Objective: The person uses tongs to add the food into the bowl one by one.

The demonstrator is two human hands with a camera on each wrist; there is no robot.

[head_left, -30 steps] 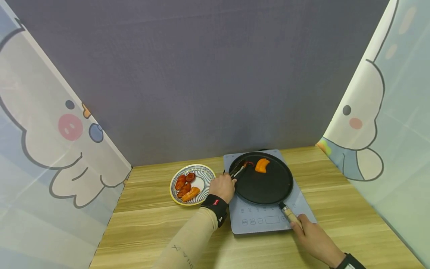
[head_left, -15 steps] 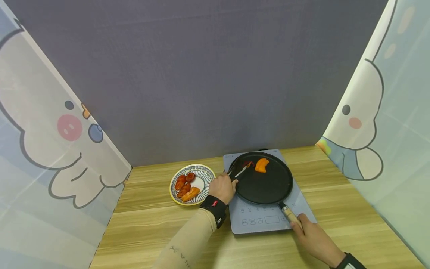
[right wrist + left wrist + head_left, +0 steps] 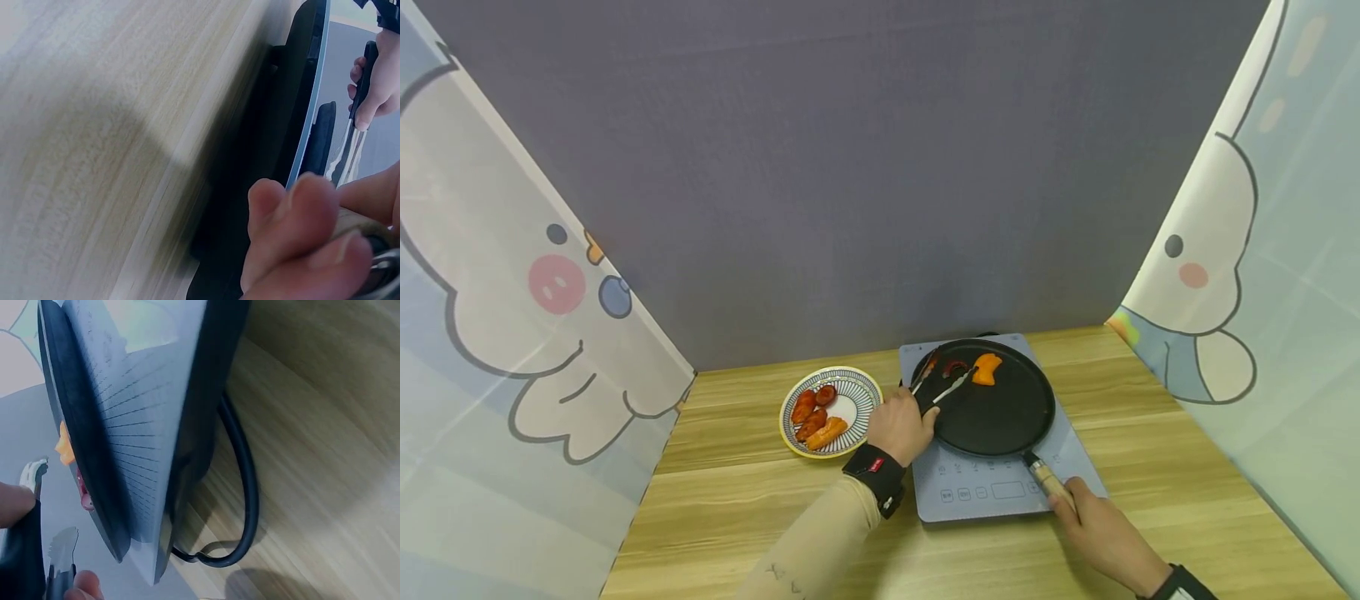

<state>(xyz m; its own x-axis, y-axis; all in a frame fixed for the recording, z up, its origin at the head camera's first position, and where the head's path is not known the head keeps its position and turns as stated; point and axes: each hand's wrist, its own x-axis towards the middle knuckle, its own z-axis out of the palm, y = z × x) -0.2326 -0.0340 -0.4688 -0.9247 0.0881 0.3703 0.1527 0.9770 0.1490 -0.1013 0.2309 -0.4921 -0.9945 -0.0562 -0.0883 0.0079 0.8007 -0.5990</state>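
Note:
My left hand (image 3: 901, 427) holds a pair of tongs (image 3: 951, 389) with black handles over the left side of the black flat pan (image 3: 1000, 421). The tongs' arms are spread. One tip is at the orange piece of food (image 3: 987, 368), but whether it touches cannot be told. Between the arms, a dark red curled piece (image 3: 955, 367) lies in the pan. In the left wrist view, both tong tips show apart beside the pan's edge. My right hand (image 3: 1101, 529) grips the pan's wooden handle (image 3: 1047, 479), its fingers curled round it in the right wrist view.
Under the pan is a flat grey induction cooker (image 3: 973, 500). To its left stands a patterned plate (image 3: 844, 407) with several browned food pieces (image 3: 811, 423). A black cable (image 3: 250, 487) loops beside the cooker. A grey panel (image 3: 850, 183) stands behind the wooden table (image 3: 722, 500).
The tongs' arms have spread, one tip shifting right from the dark red piece to the orange one. My left hand has moved slightly right. My right hand stays on the pan handle.

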